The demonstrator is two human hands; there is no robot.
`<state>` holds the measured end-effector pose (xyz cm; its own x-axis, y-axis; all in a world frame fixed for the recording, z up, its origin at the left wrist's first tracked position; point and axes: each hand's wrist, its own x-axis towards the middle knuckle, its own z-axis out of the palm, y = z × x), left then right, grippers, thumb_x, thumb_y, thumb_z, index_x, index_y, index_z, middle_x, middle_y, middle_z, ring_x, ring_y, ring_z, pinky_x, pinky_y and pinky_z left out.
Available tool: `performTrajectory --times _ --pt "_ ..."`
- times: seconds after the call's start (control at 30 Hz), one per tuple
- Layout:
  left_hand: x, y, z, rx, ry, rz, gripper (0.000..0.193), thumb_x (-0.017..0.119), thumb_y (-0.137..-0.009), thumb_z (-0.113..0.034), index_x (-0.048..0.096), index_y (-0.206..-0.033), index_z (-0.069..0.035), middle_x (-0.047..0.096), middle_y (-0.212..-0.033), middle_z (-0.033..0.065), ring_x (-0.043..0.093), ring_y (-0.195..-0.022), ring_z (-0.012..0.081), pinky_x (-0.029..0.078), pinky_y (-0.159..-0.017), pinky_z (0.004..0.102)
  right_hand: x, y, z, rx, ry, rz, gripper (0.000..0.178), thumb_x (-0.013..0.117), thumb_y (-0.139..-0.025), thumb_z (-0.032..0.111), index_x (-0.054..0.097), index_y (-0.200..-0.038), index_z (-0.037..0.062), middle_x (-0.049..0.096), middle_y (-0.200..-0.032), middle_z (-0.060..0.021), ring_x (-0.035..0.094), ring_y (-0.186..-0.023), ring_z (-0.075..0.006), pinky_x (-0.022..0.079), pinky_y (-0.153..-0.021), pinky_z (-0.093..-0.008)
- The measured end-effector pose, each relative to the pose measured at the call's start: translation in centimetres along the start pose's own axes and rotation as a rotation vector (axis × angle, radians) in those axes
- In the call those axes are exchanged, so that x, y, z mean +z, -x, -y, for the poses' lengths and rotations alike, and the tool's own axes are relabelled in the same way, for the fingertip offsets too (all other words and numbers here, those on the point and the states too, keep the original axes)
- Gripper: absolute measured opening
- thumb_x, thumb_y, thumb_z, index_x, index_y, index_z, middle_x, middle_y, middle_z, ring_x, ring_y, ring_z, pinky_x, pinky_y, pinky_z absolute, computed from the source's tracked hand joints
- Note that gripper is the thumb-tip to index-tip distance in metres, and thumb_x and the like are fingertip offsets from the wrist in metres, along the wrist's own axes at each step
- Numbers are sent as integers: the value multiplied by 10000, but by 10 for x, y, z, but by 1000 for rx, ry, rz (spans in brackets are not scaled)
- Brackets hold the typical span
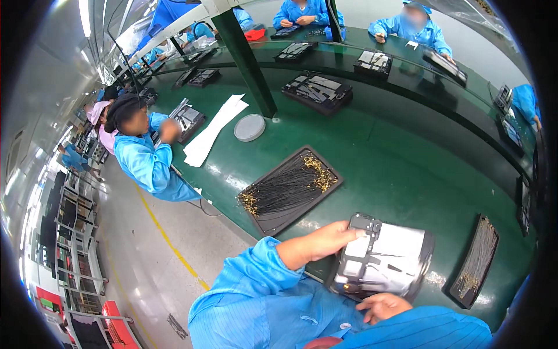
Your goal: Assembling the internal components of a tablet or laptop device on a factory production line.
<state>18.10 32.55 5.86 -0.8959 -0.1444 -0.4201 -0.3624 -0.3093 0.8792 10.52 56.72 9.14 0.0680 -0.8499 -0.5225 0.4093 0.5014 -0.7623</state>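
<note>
Your left hand grips the open electronic assembly, a black-framed body with silver-white panels, at its upper-left corner: the thumb lies on the top face and the remaining fingers are largely hidden, though they appear clamped on the edge. The assembly lies in front of your torso, over the near edge of the green worktop; its right side is blurred, and whether it comprises one unit or several cannot be told. Your right hand is just beside its near edge, fingers bent inward; whether they touch or hold anything you cannot tell from this view. Beyond your left forearm is a dark rectangular tray of black cables with gold-coloured ends; well to the right lies a narrow tray of greyish cables. The step in hand appears to be positioning or steadying the assembly. The next move seems to call for keeping that corner secure and the face level, with your right fingers clear of the exposed parts.
</note>
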Motion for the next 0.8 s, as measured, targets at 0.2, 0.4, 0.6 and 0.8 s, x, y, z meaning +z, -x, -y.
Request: performTrajectory --times 0.2,0.4,0.6,0.8 --pt "1 -8 20 186 -918 -425 428 471 -789 -330 471 -1050 10 558 -903 178 541 -769 333 431 -691 379 -53 -1 -53 -251 280 -1191 345 467 -821 225 480 -1020 -57 539 -922 -181 544 -753 -211 434 -613 -283" --pt "1 20 25 83 -788 -226 433 449 -798 -287 435 -1101 22 536 -934 212 501 -890 329 398 -757 378 -63 1 -64 -13 579 -1279 374 464 -808 213 473 -1041 -79 516 -976 -212 501 -885 -299 377 -793 -337" --pt "4 13 34 148 -886 -408 460 417 -812 -295 387 -1176 -16 537 -919 207 507 -875 328 406 -746 378 -61 -11 -49 -154 607 -1322 381 419 -828 225 474 -1052 -77 528 -941 -208 500 -874 -302 365 -797 -334" --pt "5 -5 25 9 -947 -450 472 354 -835 -376 347 -1225 -111 536 -931 186 511 -877 313 411 -751 363 -66 -23 -36 -180 408 -1345 463 417 -844 280 408 -1128 -86 497 -1079 -188 470 -975 -217 332 -851 -271"
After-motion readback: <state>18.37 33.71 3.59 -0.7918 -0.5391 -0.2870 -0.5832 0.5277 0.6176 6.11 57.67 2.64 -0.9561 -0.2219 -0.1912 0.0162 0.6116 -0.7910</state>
